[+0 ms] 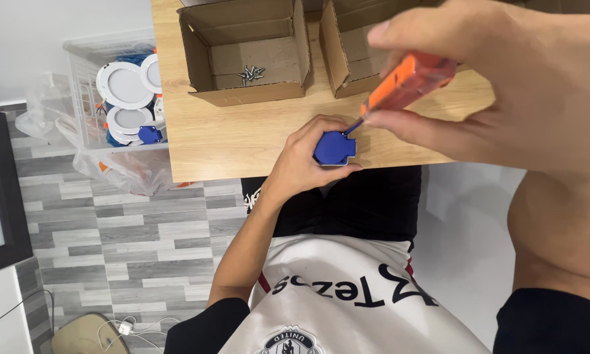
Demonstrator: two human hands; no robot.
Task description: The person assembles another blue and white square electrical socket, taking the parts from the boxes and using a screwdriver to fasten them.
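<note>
My left hand (303,158) grips a small blue plastic part (335,147) at the near edge of the wooden table (242,134). Held close to the camera, my right hand (505,85) is shut on an orange-handled screwdriver (406,82). The screwdriver slants down to the left and its tip meets the top of the blue part.
Two open cardboard boxes stand at the back of the table; the left box (245,52) holds several screws (251,73), the right box (347,49) is partly hidden by my hand. Left of the table, a clear bin (114,98) holds round white light fittings.
</note>
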